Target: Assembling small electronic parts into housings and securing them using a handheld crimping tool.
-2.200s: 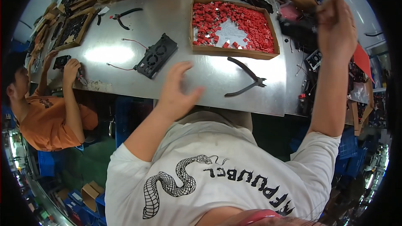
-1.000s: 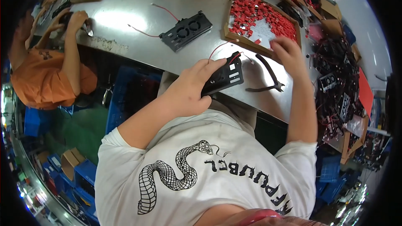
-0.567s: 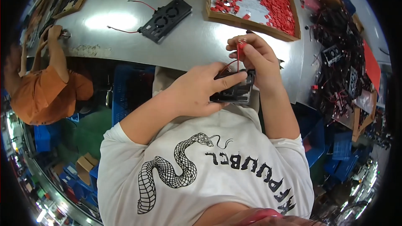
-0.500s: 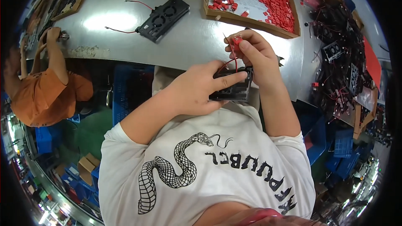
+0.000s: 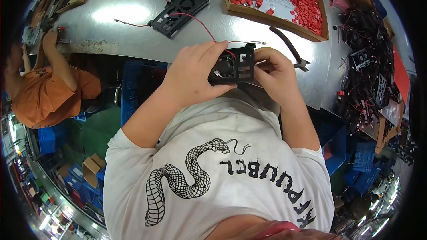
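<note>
My left hand (image 5: pixel 191 75) is wrapped round the left side of a black plastic fan housing (image 5: pixel 243 72), held just in front of the bench edge. A round fan (image 5: pixel 223 67) shows in the housing's face. Thin red wires (image 5: pixel 202 23) rise from it past my left fingers, and one runs right to a small pale plug (image 5: pixel 264 42). My right hand (image 5: pixel 278 69) is closed at the housing's right end, thumb and fingertips pressed together there. What lies between them is hidden. Just beyond it are dark-handled cutting pliers (image 5: pixel 291 49) on the bench.
Another black fan housing (image 5: pixel 180 11) with red wires lies on the metal bench (image 5: pixel 111 31). A cardboard tray (image 5: pixel 267 20) of small red parts stands at the far right. Black wired parts (image 5: pixel 362 75) are heaped beyond. A person in an orange shirt (image 5: pixel 53 93) works at left.
The housing has been turned so its fan face shows, and its wires now trail over the bench. My right hand has come down to the housing's end; the red part it pinched is out of sight.
</note>
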The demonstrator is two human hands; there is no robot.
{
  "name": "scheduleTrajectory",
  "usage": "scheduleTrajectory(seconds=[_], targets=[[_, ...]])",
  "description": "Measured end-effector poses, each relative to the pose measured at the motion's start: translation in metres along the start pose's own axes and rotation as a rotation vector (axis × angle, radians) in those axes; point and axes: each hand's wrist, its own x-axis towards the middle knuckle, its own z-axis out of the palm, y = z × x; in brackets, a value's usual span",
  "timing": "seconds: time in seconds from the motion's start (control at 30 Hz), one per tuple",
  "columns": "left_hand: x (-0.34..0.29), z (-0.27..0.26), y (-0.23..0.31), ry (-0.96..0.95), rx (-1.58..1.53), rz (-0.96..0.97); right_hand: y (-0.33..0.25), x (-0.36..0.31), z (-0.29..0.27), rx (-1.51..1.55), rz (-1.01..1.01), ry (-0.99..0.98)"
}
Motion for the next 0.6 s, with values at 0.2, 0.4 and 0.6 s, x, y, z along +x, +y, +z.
scheduleTrajectory(seconds=[0.2,0.4,0.6], targets=[[0.007,-0.001,-0.002,-0.033,-0.040,-0.029,0.001,-0.004,0.013,0.392,0.030,0.091],[0.007,-0.003,-0.001,-0.068,-0.137,-0.051,-0.002,-0.005,0.016,0.489,0.080,0.150],[0.014,-0.005,-0.005,-0.103,-0.127,0.003,0.011,-0.006,0.026,0.511,-0.053,0.209]])
